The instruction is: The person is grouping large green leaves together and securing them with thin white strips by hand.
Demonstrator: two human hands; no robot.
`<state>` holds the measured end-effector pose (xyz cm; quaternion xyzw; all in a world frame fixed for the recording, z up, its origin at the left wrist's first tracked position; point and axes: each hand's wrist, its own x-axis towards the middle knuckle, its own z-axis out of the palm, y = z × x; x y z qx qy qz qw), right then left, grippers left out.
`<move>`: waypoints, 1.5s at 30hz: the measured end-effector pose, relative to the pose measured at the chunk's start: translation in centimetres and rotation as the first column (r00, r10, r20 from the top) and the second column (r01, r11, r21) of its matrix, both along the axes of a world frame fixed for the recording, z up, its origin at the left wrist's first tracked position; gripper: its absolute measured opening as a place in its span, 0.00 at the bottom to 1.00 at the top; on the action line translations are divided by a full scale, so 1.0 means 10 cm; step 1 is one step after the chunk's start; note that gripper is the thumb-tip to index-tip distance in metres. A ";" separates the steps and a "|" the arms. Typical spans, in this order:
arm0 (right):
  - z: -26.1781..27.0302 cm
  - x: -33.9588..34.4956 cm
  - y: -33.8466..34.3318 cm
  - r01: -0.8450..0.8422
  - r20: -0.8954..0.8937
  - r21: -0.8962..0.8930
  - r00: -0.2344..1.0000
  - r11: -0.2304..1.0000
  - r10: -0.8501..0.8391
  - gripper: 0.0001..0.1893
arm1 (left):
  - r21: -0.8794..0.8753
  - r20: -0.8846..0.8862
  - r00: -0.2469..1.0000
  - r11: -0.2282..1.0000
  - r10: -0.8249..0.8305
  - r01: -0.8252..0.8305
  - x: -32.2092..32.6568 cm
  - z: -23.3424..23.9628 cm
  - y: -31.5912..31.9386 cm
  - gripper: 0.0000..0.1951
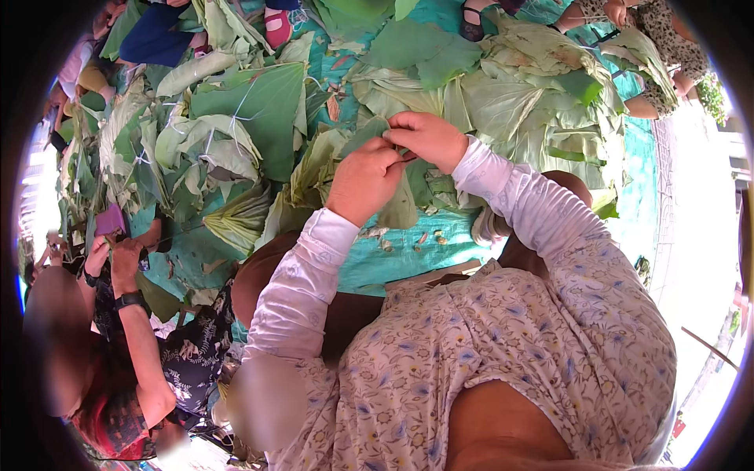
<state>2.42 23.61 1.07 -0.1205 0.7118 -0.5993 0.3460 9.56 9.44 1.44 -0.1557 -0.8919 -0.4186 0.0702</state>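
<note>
My left hand point(366, 179) and my right hand point(429, 139) meet before me with fingertips close together. Between them both pinch a green leaf point(366, 134), which looks like a lotus leaf. Part of a leaf point(400, 206) hangs below my left hand; whether it belongs to the same one, I cannot tell. My fingers hide the exact spot where they grip. Beyond my right hand spreads a broad heap of pale, wilted leaves point(506, 100). A folded leaf point(315, 168) lies left of my left hand.
Leaf bundles tied with white string point(209, 144) pile up at the left. A turquoise tarp point(406, 253) lies beneath, with dry scraps. Another person's hands point(121, 256) work at the lower left, near a purple object point(110, 221). More people sit along the far edge.
</note>
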 end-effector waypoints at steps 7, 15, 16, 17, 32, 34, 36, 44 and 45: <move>0.02 -0.08 0.00 0.113 -0.516 0.166 0.856 0.980 -0.011 0.10 | 0.163 0.290 0.903 0.913 0.317 -0.373 -0.11 0.08 -0.11 0.07; 0.10 0.04 0.04 0.140 -0.494 0.081 0.865 0.987 -0.083 0.09 | 0.198 0.250 0.899 0.890 0.360 -0.412 -0.11 0.17 -0.08 0.08; 0.08 0.05 0.03 0.142 -0.513 0.053 0.853 0.988 -0.095 0.09 | 0.184 0.255 0.897 0.893 0.361 -0.411 -0.10 0.18 -0.08 0.09; 0.08 0.07 0.03 0.132 -0.523 0.051 0.848 0.990 -0.086 0.09 | 0.170 0.260 0.896 0.896 0.361 -0.410 -0.10 0.19 -0.08 0.09; 0.24 0.13 0.01 0.045 -0.029 -0.086 0.998 0.995 -0.048 0.07 | 0.214 0.364 0.896 0.913 0.255 -0.347 -0.09 0.15 -0.14 0.08; 0.24 0.09 0.04 -0.014 -0.080 -0.061 0.997 0.998 0.009 0.08 | 0.201 0.428 0.880 0.928 0.205 -0.314 -0.10 0.19 -0.16 0.08; 0.20 0.10 0.07 -0.043 -0.200 -0.044 0.979 0.998 0.034 0.07 | 0.141 0.460 0.872 0.956 0.167 -0.257 -0.10 0.22 -0.16 0.08; 0.11 0.18 0.09 0.078 -0.756 0.144 0.652 0.987 0.058 0.05 | 0.279 0.281 0.945 0.927 0.170 -0.250 0.01 0.13 -0.11 0.11; 0.13 0.17 0.08 0.083 -0.760 0.152 0.647 0.985 0.062 0.05 | 0.261 0.307 0.937 0.932 0.168 -0.253 0.02 0.19 -0.10 0.11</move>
